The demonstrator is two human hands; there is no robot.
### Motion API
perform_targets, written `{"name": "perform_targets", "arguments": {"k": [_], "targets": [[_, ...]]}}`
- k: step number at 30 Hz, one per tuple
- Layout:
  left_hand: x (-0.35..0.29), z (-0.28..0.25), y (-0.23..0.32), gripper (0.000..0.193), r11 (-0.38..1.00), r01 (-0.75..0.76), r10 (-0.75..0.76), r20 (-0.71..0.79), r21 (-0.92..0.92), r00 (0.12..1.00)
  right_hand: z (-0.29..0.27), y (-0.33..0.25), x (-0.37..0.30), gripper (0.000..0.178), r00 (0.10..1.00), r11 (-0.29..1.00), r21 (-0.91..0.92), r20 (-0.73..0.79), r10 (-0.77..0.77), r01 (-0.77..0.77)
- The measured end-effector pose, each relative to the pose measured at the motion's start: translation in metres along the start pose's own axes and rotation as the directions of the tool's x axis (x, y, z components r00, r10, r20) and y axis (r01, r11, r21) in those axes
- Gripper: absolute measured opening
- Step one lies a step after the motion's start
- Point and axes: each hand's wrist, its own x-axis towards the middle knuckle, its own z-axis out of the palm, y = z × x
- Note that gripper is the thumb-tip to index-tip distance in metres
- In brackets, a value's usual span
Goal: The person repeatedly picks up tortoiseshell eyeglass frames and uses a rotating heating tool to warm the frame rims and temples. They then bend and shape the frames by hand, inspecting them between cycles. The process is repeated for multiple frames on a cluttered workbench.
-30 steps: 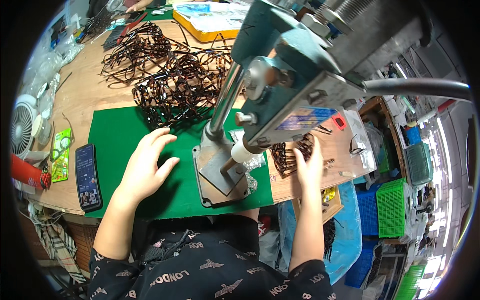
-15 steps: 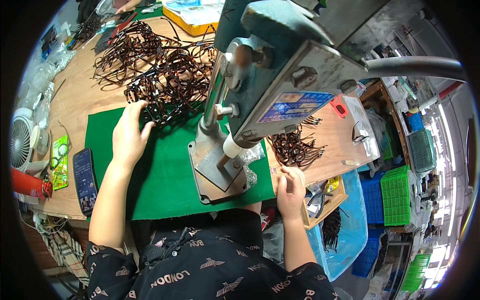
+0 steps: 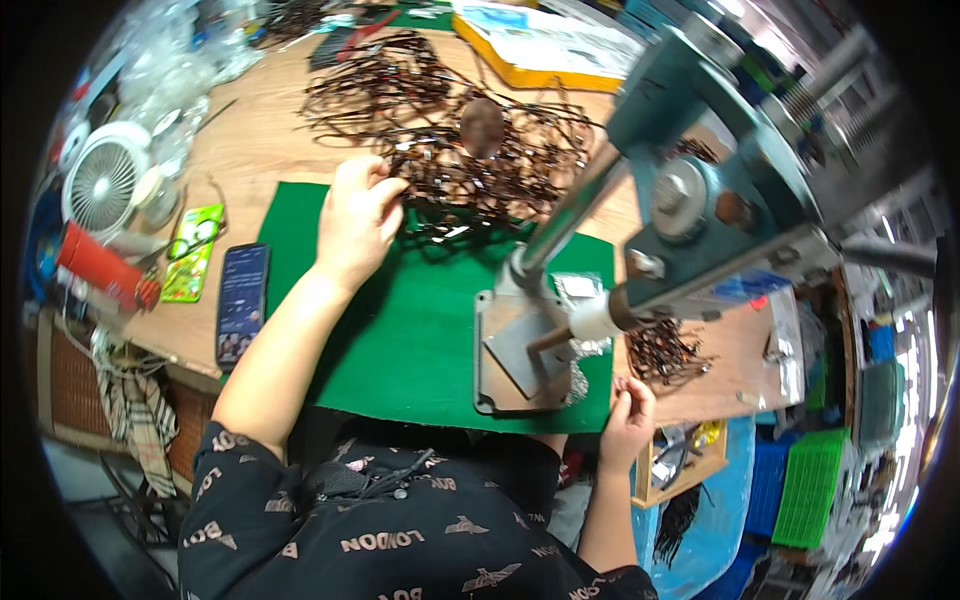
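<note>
A tangled heap of brown tortoiseshell eyeglass frames lies at the far side of the green mat. My left hand is at the heap's left edge, its thumb and fingers drawn together; what they grip is hard to make out. Right of it stands a teal hand press, its white-collared ram above a square metal base. My right hand is closed by the mat's right edge, and anything in its fingertips is too small to name. A smaller pile of brown frames sits beyond it.
At left are a phone, a green packet, a red bottle and a white fan. Small clear bags lie behind the press base. A wooden drawer juts out at right, near green baskets.
The view has shifted, so the table and press appear at a different angle. My left fingers have drawn closer together at the heap's edge. My right hand stays by the mat's right edge.
</note>
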Motion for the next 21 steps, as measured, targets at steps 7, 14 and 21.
{"name": "perform_targets", "arguments": {"k": [7, 14, 21], "targets": [[0.017, -0.035, -0.033, 0.020, 0.197, 0.735, -0.504, 0.575, -0.649, 0.644, -0.002, -0.003, 0.000, 0.018, 0.999, 0.999, -0.013, 0.011, 0.044, -0.044], [0.005, -0.036, -0.047, 0.016, -0.148, 0.318, -0.651, 0.334, -0.937, 0.682, -0.001, -0.002, 0.002, 0.018, 0.998, 0.999, -0.005, 0.042, 0.037, -0.037], [0.018, -0.116, 0.005, 0.022, 0.911, 0.066, -0.211, -0.323, -0.408, 0.923, -0.008, -0.008, 0.003, 0.016, 0.983, 0.952, -0.272, 0.154, -0.098, 0.138]]}}
